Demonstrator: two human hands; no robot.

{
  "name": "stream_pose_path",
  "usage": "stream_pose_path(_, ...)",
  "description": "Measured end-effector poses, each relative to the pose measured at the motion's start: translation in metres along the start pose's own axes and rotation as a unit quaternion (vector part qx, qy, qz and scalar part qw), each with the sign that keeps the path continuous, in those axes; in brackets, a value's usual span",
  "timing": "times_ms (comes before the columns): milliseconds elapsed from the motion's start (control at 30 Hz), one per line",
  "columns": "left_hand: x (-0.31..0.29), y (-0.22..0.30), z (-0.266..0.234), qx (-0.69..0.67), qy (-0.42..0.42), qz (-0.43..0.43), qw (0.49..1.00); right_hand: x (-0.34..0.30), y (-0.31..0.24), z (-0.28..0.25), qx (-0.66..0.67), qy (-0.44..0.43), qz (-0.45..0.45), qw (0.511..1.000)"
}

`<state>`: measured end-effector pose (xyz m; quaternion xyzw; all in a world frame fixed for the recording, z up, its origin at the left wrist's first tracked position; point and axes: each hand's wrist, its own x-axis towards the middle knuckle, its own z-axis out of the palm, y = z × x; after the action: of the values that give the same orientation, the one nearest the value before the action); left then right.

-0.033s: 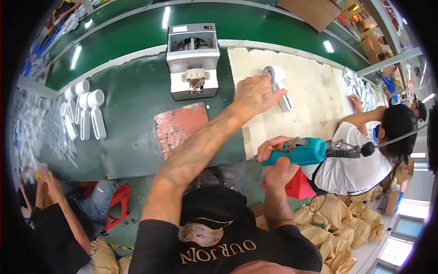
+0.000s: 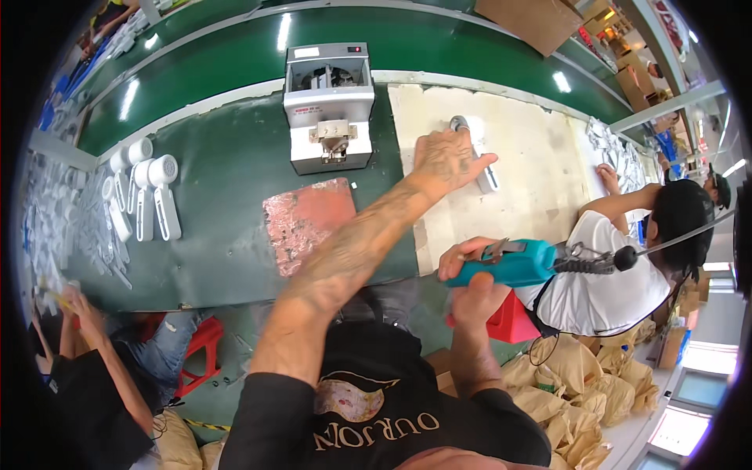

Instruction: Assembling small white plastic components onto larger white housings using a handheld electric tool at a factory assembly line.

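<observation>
My left hand [image 2: 448, 159] reaches across to the pale board, its fingers curled over the rounded end of a long white plastic piece [image 2: 487, 176] with a grey round top. The thumb sticks out to the right over the piece. My palm hides much of it. In my right hand [image 2: 471, 274] is a teal electric screwdriver [image 2: 513, 263], held nearly level above the table's front edge. A cord and coiled spring run from its right end. The screwdriver's tip is hidden behind my fingers.
A grey screw feeder [image 2: 329, 110] stands at the back. A worn red pad [image 2: 308, 223] lies before it. Several white round-headed pieces [image 2: 163, 200] lie to the left. Co-workers sit on both sides, the right one in a white shirt [image 2: 583, 278]. Paper sacks [image 2: 580, 376] fill the floor.
Very little differs. My left hand sits a touch lower over the white piece, and the whole view has shifted slightly.
</observation>
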<state>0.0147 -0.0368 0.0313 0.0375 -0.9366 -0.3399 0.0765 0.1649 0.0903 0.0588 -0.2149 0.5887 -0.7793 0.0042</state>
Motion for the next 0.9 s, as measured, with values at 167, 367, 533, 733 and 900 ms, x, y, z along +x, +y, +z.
stream_pose_path(167,0.033,0.003,0.048,0.047,-0.022,-0.009,0.999,-0.016,-0.01,-0.008,-0.03,0.033,0.021,0.999)
stream_pose_path(367,-0.002,-0.032,0.015,-0.003,0.033,0.051,0.998,-0.013,-0.001,-0.024,-0.047,0.054,0.043,0.997)
stream_pose_path(533,-0.087,-0.049,-0.063,-0.002,0.156,0.231,0.96,0.007,0.005,-0.022,-0.049,0.008,0.093,0.994)
stream_pose_path(733,-0.171,-0.083,-0.115,0.019,0.11,0.123,0.986,0.033,-0.003,0.015,0.031,-0.068,0.119,0.99)
stream_pose_path(900,-0.177,-0.124,-0.123,0.024,0.045,0.075,0.996,0.08,0.018,0.073,0.114,-0.104,0.046,0.987)
